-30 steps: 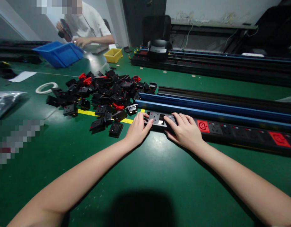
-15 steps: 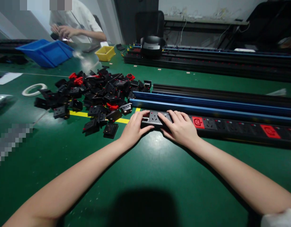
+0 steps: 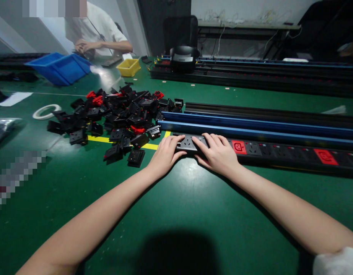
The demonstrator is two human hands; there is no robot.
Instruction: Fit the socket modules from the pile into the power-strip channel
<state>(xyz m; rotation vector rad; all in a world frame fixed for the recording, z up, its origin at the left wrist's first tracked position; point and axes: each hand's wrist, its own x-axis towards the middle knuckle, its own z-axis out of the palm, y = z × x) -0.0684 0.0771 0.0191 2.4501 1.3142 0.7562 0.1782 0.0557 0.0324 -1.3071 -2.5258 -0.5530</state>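
A long black power strip [image 3: 282,162] lies across the table, with black sockets and red ones such as the red socket [image 3: 238,147] along its top. My left hand [image 3: 165,156] closes round the strip's left end, thumb on the near side and fingers over the top. Beside it my right hand [image 3: 220,154] grips the same strip, its fingers lying across the top and its thumb low on the near side. A black socket module [image 3: 188,141] shows in the strip between the two hands, partly covered by fingertips.
A heap of loose black and red socket modules [image 3: 130,110] lies left of the strip. Blue rails [image 3: 251,128] run just behind it. Farther back are a blue bin [image 3: 61,70], a yellow bin [image 3: 129,67] and a tape roll [image 3: 46,112]. A co-worker [image 3: 100,32] sits at the far left.
My left hand has shifted slightly right along the strip, covering more of the gap at its left end. My right hand stays nearly in place. The view has turned slightly.
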